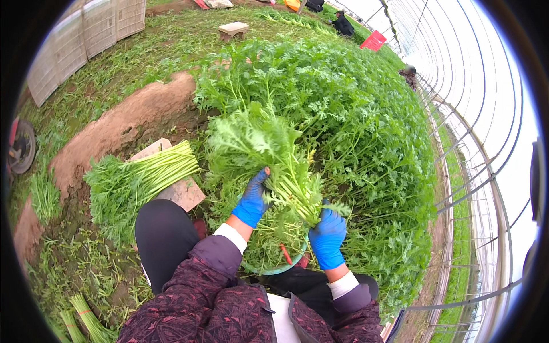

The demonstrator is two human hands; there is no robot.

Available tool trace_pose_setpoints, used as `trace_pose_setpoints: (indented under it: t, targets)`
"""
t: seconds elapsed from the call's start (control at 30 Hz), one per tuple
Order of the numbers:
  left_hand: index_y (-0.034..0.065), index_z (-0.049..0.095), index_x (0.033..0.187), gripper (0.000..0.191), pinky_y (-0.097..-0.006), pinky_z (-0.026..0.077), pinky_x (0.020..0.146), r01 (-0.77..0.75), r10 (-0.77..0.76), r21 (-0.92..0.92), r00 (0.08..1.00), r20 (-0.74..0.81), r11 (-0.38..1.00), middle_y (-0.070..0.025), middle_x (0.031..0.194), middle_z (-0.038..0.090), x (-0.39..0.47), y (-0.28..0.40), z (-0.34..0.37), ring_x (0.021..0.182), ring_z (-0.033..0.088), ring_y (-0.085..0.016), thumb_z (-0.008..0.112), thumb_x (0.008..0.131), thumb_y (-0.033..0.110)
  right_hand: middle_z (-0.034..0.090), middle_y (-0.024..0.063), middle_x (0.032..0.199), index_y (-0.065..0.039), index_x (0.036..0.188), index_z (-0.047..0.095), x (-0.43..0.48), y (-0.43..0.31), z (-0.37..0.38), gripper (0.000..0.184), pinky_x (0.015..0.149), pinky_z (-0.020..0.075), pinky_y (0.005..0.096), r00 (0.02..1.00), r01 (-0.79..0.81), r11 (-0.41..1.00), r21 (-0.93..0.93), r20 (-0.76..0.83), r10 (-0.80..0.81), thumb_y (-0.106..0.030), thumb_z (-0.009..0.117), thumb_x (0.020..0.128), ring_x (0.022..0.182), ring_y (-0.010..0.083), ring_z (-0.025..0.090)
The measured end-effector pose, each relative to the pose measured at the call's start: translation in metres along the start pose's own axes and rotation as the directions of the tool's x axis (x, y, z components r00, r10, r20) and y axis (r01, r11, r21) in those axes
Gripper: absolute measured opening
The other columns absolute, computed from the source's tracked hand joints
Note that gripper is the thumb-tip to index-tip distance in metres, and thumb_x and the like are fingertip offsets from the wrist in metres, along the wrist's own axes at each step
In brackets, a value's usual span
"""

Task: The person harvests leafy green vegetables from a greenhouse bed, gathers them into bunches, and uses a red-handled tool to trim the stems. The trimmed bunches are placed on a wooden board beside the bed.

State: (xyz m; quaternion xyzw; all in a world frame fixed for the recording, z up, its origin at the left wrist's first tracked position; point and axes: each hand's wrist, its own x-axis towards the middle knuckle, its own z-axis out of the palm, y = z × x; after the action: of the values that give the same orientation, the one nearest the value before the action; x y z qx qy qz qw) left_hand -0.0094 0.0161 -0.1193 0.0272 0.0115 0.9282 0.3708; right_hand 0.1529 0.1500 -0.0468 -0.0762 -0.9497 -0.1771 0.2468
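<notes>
A bunch of leafy green stalks [296, 188] lies between my hands, its feathery leaves pointing up and left. My left hand [253, 199], in a blue glove with a bared thumb tip, is closed around its leafy middle. Near the lower stalk ends, my right hand [329, 227], also blue-gloved, grips the same bunch. Under it is a round basin with a pale green rim [279, 271], full of leaf and stem scraps, with a red-handled tool [286, 254] in it. Beside my left knee, a pile of cut stalks [165, 167] rests on a flat board [182, 195].
Standing leafy crop [364, 128] fills the front and right. An earth ridge [141, 105] curves at the left. Banded bundles [88, 319] lie bottom left, a wheel [23, 145] far left. A low stool [233, 30] stands ahead; people [343, 25] crouch farther off.
</notes>
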Motion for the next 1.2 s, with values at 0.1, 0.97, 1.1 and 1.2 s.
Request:
trace_pose_setpoints:
  t: [0.1, 0.97, 1.1, 1.2]
  targets:
    - [-0.0001, 0.056, 0.123, 0.052, -0.0481, 0.049, 0.097, 0.002, 0.000, 0.127, 1.000, -0.016, 0.992, -0.0126, 0.119, 0.063, 0.002, 0.003, 0.000, 0.108, 0.062, -0.029, 0.075, 0.081, 0.023, 0.058, 0.0140, 0.084, -0.002, 0.110, 0.057, -0.009, -0.006, 0.001, 0.049, 0.065, 0.0434, 0.0423, 0.999, -0.042, 0.985, 0.165, -0.010, 0.044, -0.009, 0.068, 0.062, 0.076, 0.0336, 0.058]
    - [0.0101, 0.060, 0.119, 0.026, -0.0334, 0.052, 0.089, 0.051, 0.003, 0.634, 0.997, -0.083, 0.771, -0.0033, 0.112, 0.067, -0.005, 0.053, 0.095, 0.100, 0.064, -0.015, 0.056, 0.095, 0.019, 0.058, 0.0118, 0.129, -0.013, 0.140, 0.047, 0.026, 0.051, -0.035, 0.066, 0.086, 0.0489, 0.0302, 0.903, -0.399, 0.035, 0.916, 0.386, 0.186, -0.018, 0.076, 0.080, 0.110, 0.0168, 0.059]
    - [0.0039, 0.060, 0.114, 0.027, -0.0335, 0.054, 0.082, 0.101, 0.046, 0.680, 0.980, -0.195, 0.726, -0.0049, 0.102, 0.067, -0.003, 0.039, 0.098, 0.091, 0.064, -0.015, 0.067, 0.089, 0.010, 0.068, 0.0164, 0.093, 0.002, 0.117, 0.059, 0.086, 0.037, -0.044, 0.043, 0.068, 0.0528, 0.0343, 0.837, -0.547, 0.056, 0.835, 0.543, 0.071, -0.016, 0.072, 0.080, 0.076, 0.0213, 0.067]
    - [0.0046, 0.060, 0.114, 0.031, -0.0322, 0.053, 0.082, 0.150, -0.040, 0.775, 0.986, -0.160, 0.614, -0.0071, 0.104, 0.066, -0.007, 0.028, 0.102, 0.091, 0.063, -0.017, 0.071, 0.085, 0.009, 0.067, 0.0228, 0.082, 0.006, 0.099, 0.064, 0.124, 0.020, -0.032, 0.032, 0.066, 0.0532, 0.0391, 0.848, -0.520, 0.181, 0.835, 0.530, -0.004, -0.015, 0.071, 0.076, 0.069, 0.0302, 0.068]
